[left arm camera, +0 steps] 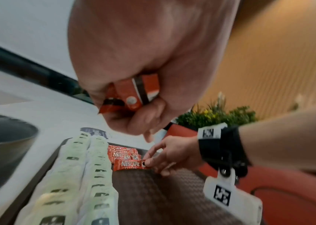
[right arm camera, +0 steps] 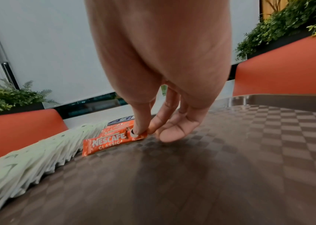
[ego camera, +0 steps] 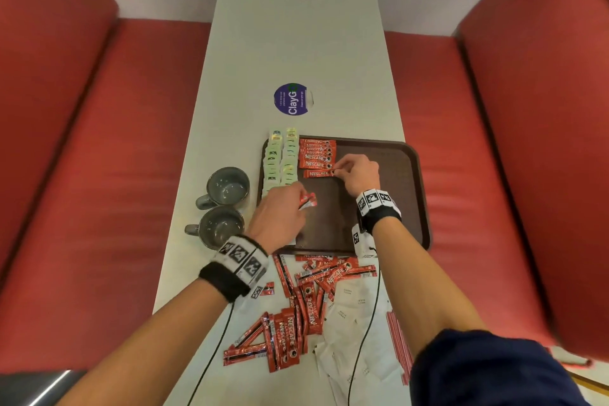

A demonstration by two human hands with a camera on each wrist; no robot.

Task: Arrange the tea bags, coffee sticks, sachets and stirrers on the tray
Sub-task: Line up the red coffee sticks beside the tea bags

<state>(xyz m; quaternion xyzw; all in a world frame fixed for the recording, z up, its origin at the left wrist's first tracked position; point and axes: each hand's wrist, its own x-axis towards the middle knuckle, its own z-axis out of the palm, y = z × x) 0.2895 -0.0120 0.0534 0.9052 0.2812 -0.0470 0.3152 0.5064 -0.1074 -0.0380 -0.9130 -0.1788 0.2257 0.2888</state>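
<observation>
Two grey mugs are stood on the tabletop just left of the brown tray. Along the tray's left edge, two rows of pale green tea bags are laid overlapping. Over the tray's left part the left hand is held with its fingers curled round a small bundle of red coffee sticks, whose ends are seen poking out towards the tray's middle. Right of the tea bags, at the tray's far side, a column of red Nescafé sticks is laid crosswise, and one more stick is set flat just nearer than that column. Its right end is pinched between thumb and forefinger of the right hand, the other fingers being loosely bent above the tray. On the tabletop near the tray's closest edge, a loose heap of coffee sticks is scattered, with white sachets to its right and thin red stirrers beyond those.
</observation>
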